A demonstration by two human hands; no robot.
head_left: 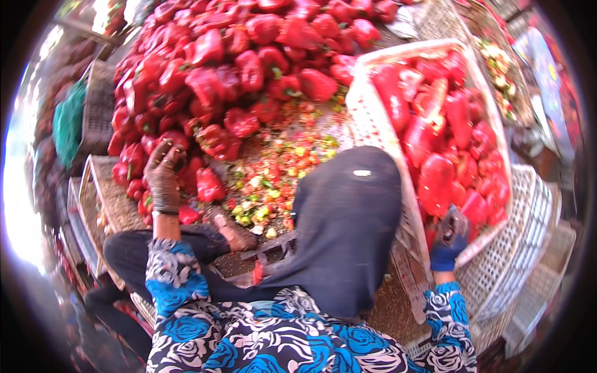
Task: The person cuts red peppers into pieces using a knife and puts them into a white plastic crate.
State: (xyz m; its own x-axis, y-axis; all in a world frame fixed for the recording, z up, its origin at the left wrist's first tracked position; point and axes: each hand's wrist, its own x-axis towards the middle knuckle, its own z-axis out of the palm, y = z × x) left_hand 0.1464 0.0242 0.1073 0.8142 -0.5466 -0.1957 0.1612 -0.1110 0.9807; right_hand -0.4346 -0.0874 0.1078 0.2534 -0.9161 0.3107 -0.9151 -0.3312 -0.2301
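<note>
My gloved left hand point(163, 171) meets heaped red peppers point(251, 71), my right hand point(449, 239) a filled crate point(365, 118); whether either grips, I cannot tell.

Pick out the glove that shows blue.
The glove on the right hand: blue around the wrist, whereas the glove on the left hand looks brown.

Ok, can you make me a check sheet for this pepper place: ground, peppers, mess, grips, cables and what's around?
Surface: ground, littered beside the heap.
Job's things: red peppers, heaped and also filling a white crate on the right.
Clutter: red, green and pale scraps; a green net at left.
Left grip: gloved, at the heap's near left edge; hold unclear.
Right grip: blue-gloved, at the crate's near end; hold unclear.
Cables: nothing seen.
Surroundings: stacked crates at right, more at left.
</note>
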